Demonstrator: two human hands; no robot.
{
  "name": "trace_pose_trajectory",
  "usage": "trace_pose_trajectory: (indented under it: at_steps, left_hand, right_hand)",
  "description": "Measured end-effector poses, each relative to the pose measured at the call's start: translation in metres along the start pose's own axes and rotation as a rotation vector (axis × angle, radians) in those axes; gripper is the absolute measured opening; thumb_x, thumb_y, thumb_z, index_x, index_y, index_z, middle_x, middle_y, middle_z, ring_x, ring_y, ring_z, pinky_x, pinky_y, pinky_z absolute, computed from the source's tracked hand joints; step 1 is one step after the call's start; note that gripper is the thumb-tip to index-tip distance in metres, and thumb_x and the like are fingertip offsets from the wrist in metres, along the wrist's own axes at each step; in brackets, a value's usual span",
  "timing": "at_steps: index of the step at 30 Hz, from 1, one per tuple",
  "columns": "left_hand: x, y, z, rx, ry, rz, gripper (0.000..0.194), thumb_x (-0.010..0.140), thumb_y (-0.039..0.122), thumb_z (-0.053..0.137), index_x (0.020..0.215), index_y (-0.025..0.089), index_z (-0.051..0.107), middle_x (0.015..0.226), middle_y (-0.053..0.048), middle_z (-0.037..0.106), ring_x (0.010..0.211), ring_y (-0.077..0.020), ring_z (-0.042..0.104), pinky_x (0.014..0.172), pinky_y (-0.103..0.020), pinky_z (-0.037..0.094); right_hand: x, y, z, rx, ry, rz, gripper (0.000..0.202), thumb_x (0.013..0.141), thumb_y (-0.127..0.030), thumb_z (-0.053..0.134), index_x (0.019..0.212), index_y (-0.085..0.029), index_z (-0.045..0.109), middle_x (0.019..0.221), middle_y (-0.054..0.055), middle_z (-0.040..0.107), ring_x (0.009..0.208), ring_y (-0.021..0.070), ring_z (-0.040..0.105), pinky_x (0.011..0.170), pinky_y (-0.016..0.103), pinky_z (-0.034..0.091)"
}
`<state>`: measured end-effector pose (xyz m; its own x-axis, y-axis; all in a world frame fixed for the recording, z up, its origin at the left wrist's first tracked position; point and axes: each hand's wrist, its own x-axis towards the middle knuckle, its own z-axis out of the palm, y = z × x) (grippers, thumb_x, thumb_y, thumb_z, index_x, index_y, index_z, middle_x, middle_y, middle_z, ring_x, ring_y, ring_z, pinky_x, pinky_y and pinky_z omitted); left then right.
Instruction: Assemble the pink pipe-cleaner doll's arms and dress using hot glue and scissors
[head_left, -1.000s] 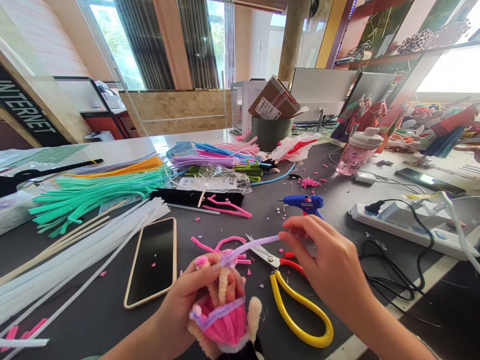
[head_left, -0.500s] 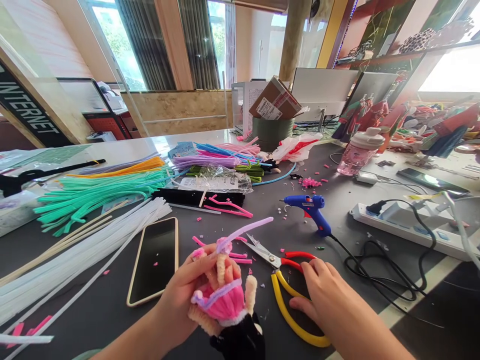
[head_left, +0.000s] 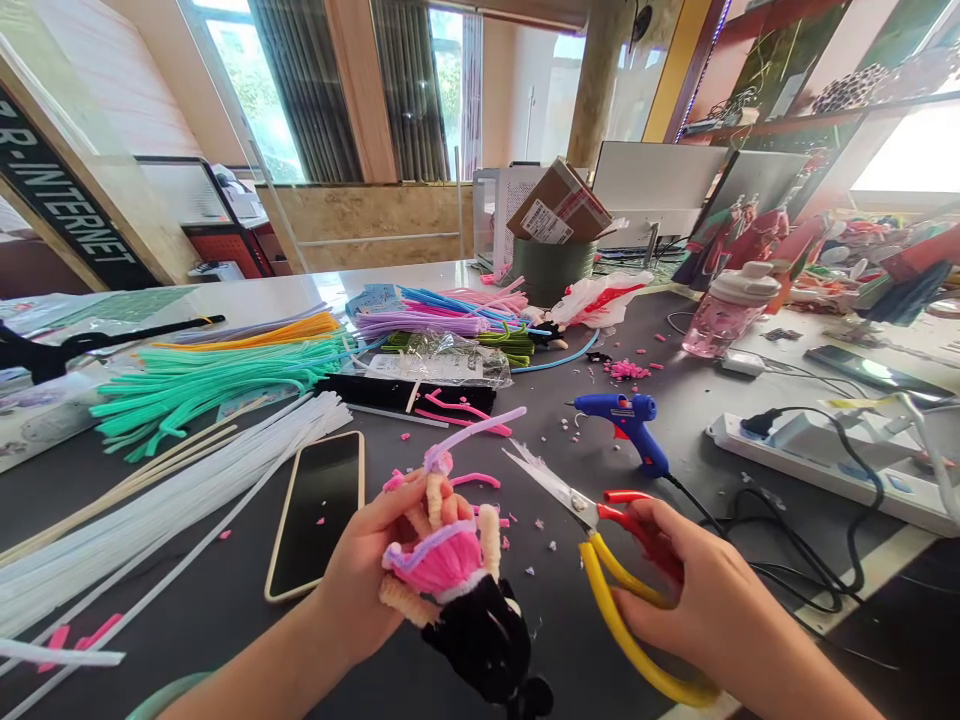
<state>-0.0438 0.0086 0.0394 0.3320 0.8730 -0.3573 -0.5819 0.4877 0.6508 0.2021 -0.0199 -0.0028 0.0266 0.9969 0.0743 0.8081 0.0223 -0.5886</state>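
My left hand (head_left: 367, 565) pinches a fuzzy doll made of pipe cleaners, held tilted with its head end toward me. It has a pink skirt (head_left: 442, 560) with a lilac trim, beige limbs (head_left: 490, 540) and a black fuzzy end (head_left: 484, 640). A lilac pipe cleaner (head_left: 480, 430) sticks out from the pink tip of one limb. In my right hand (head_left: 690, 590) are scissors (head_left: 559, 490) with one red and one yellow handle loop. My fingers are on the red loop and my thumb is at the yellow one. The blades point toward the lilac strand, apart from it.
A blue glue gun (head_left: 622, 425) lies beyond the scissors, its cord running to the right. A phone (head_left: 319, 520) is left of the doll. Bundles of white (head_left: 225, 470) and green pipe cleaners (head_left: 210, 385) lie at left. A power strip (head_left: 825, 460) and pink bottle (head_left: 727, 310) stand right.
My right hand has closed around the scissors' handles and shifted them slightly right, blades turned a little upward. The doll has tilted, showing more of its black end.
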Motion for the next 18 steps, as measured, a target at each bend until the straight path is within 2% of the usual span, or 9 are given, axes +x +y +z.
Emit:
trace_pose_trajectory:
  at_steps: [2,5,8,10,14,18]
  left_hand:
    - [0.001,0.000,0.001,-0.006,0.009,-0.002,0.027,0.077,0.027,0.057,0.055,0.014,0.066,0.056,-0.004,0.061,0.051,-0.0155,0.058,0.053,-0.026,0.051]
    - [0.001,-0.001,0.001,-0.007,0.030,0.002,0.023,0.073,0.027,0.062,0.055,0.014,0.066,0.056,-0.004,0.062,0.052,-0.0168,0.060,0.053,-0.027,0.052]
    - [0.000,-0.003,-0.001,-0.018,0.055,-0.016,0.018,0.070,0.028,0.066,0.057,0.015,0.067,0.059,-0.005,0.065,0.054,-0.0174,0.062,0.055,-0.028,0.054]
    - [-0.001,-0.003,-0.001,-0.027,0.068,-0.031,0.019,0.069,0.027,0.067,0.055,0.014,0.067,0.060,-0.005,0.066,0.056,-0.0158,0.062,0.060,-0.027,0.055]
    - [-0.002,-0.004,0.000,-0.027,0.045,-0.022,0.018,0.065,0.027,0.071,0.053,0.014,0.066,0.056,-0.004,0.063,0.057,-0.0161,0.062,0.061,-0.026,0.054]
    - [-0.003,-0.007,0.003,-0.032,0.091,-0.019,0.015,0.067,0.022,0.070,0.056,0.013,0.067,0.058,-0.004,0.066,0.057,-0.0152,0.063,0.060,-0.025,0.054]
  right_hand:
    - [-0.002,0.000,0.001,0.146,-0.039,-0.005,0.049,0.059,-0.029,0.060,0.107,-0.023,0.054,0.096,0.004,0.066,0.084,0.0216,0.063,0.071,0.029,0.051]
    - [-0.004,-0.004,0.003,0.241,-0.184,0.019,0.068,0.048,-0.025,0.071,0.113,-0.020,0.053,0.110,0.007,0.063,0.099,0.0265,0.061,0.080,0.030,0.051]
    - [-0.003,-0.010,0.001,0.271,-0.288,-0.024,0.091,0.037,-0.022,0.079,0.122,-0.017,0.048,0.128,0.012,0.052,0.116,0.0315,0.050,0.094,0.033,0.044]
    - [-0.002,-0.016,-0.001,0.273,-0.322,-0.072,0.093,0.038,-0.025,0.081,0.124,-0.016,0.047,0.135,0.014,0.045,0.123,0.0326,0.043,0.100,0.035,0.039]
    - [0.004,-0.030,-0.005,0.296,-0.377,-0.048,0.093,0.038,-0.030,0.084,0.122,-0.016,0.048,0.128,0.013,0.049,0.116,0.0324,0.046,0.096,0.035,0.040]
    - [0.007,-0.042,-0.008,0.342,-0.437,-0.023,0.078,0.038,-0.021,0.083,0.111,-0.018,0.055,0.106,0.005,0.058,0.096,0.0264,0.054,0.084,0.030,0.045]
